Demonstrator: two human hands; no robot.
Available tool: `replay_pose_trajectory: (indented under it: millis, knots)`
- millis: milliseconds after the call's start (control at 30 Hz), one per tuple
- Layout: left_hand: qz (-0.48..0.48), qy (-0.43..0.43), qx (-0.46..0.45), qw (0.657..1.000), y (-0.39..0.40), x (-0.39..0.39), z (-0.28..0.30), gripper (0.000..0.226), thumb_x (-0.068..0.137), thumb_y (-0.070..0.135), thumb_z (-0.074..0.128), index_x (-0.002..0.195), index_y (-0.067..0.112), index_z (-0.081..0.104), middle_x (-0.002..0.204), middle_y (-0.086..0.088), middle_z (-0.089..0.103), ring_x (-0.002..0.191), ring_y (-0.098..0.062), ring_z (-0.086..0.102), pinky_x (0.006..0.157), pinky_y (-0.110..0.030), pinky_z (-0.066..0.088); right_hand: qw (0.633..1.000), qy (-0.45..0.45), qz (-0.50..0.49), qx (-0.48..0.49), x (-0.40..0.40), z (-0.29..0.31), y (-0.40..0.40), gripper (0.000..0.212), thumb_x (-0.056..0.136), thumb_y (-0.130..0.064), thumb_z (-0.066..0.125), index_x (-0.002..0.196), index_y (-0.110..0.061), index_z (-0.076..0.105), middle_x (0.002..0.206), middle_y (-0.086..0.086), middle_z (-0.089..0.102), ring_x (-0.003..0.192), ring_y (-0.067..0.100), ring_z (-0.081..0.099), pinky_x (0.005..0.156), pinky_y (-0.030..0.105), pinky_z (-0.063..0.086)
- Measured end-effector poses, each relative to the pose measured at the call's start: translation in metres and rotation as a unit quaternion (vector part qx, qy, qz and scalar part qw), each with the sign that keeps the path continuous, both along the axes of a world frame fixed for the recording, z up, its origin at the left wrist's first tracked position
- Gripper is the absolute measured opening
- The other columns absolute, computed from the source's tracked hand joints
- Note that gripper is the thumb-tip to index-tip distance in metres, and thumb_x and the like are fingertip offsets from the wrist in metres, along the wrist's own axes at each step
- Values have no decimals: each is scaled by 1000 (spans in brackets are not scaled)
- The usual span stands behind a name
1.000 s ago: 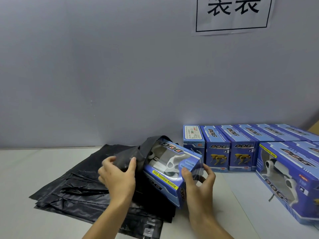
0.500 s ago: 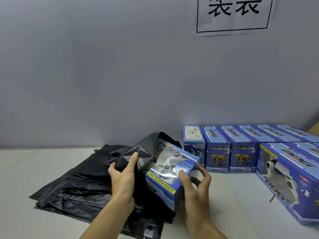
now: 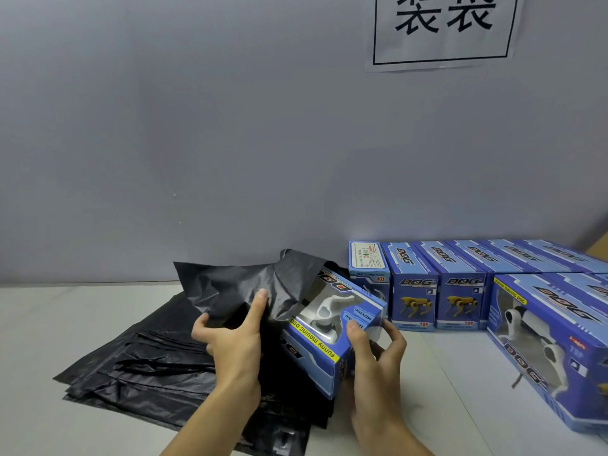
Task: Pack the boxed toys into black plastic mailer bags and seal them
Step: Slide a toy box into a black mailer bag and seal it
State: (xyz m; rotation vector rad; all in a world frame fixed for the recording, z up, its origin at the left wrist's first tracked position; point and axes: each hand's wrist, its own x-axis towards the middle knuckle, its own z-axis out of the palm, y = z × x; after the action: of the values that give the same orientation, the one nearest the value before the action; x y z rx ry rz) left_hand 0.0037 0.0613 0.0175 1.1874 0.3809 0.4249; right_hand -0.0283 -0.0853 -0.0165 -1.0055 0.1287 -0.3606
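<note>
Right hand (image 3: 375,353) grips toy box (image 3: 332,330) near end; long axis points up-left into mailer bag (image 3: 237,291); left hand (image 3: 230,337) pinches its mouth.

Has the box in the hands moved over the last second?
Yes. The toy box, gripped by the right hand, has slid left, deeper into the black bag, away from the row of boxes by the wall.

Your right hand (image 3: 375,353) grips a blue windowed toy box (image 3: 332,327), tilted, its far end inside the black mailer bag (image 3: 250,291) your left hand (image 3: 233,337) pinches open.
</note>
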Motion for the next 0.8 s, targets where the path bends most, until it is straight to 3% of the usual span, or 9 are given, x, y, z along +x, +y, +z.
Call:
replay_pose_trajectory:
  millis: [100, 167, 233, 333, 433, 533, 667, 800]
  knots:
    - [0, 39, -42, 998, 6, 2, 3, 130, 38, 69, 85, 145, 31, 22, 127, -9, 54, 109, -31, 61, 97, -50, 52, 1000, -7, 13, -11, -1, 2, 0, 57, 81, -31, 75, 125, -38, 40, 115, 12, 64, 83, 23, 76, 72, 40, 60]
    - [-27, 58, -72, 995, 12, 3, 4, 107, 53, 61, 86, 135, 6, 47, 115, -9, 66, 94, -26, 68, 79, -40, 56, 999, -14, 30, -28, -2, 3, 0, 64, 67, -40, 78, 120, -42, 42, 114, 9, 62, 83, 23, 76, 65, 35, 60]
    - [-78, 71, -91, 990, 14, 4, 3, 68, 66, 54, 83, 115, 8, 66, 105, -9, 74, 81, -25, 71, 64, -34, 53, 998, -20, 44, -41, -3, 3, 0, 67, 57, -45, 78, 115, -45, 44, 111, 9, 63, 82, 25, 76, 61, 32, 59]
    - [-150, 79, -75, 983, 13, 4, 2, 51, 72, 50, 80, 107, 13, 73, 98, -10, 77, 83, -28, 72, 72, -39, 58, 998, -19, 39, -49, -5, 4, 2, 65, 58, -45, 78, 113, -47, 44, 108, 6, 64, 81, 24, 76, 60, 32, 59]
    - [-222, 80, -61, 970, 13, 1, 4, 56, 65, 51, 82, 107, 15, 74, 97, -10, 77, 86, -29, 74, 85, -44, 58, 999, -9, 8, -50, -2, 6, -2, 54, 79, -33, 77, 119, -42, 42, 111, 5, 62, 80, 19, 76, 61, 31, 59]
    - [-266, 91, -34, 959, 13, -1, 5, 66, 55, 56, 84, 105, 15, 75, 94, -10, 77, 77, -26, 73, 79, -40, 59, 999, -1, -10, -52, 1, 9, -5, 47, 84, -31, 73, 118, -41, 42, 112, 5, 62, 78, 18, 76, 65, 35, 58]
    - [-259, 99, -13, 961, 15, -1, 6, 68, 57, 65, 81, 105, 17, 76, 95, -8, 78, 80, -25, 72, 71, -37, 58, 998, 10, -20, -64, 2, 17, -7, 43, 80, -35, 76, 108, -44, 44, 107, 8, 67, 78, 19, 75, 60, 32, 56]
    - [-216, 78, -29, 973, 17, 1, 5, 67, 55, 66, 79, 104, 21, 75, 91, -5, 78, 93, -28, 72, 76, -41, 59, 998, 25, 2, -57, 5, 19, -12, 41, 82, -39, 74, 108, -41, 42, 102, 10, 71, 74, 19, 75, 56, 30, 55]
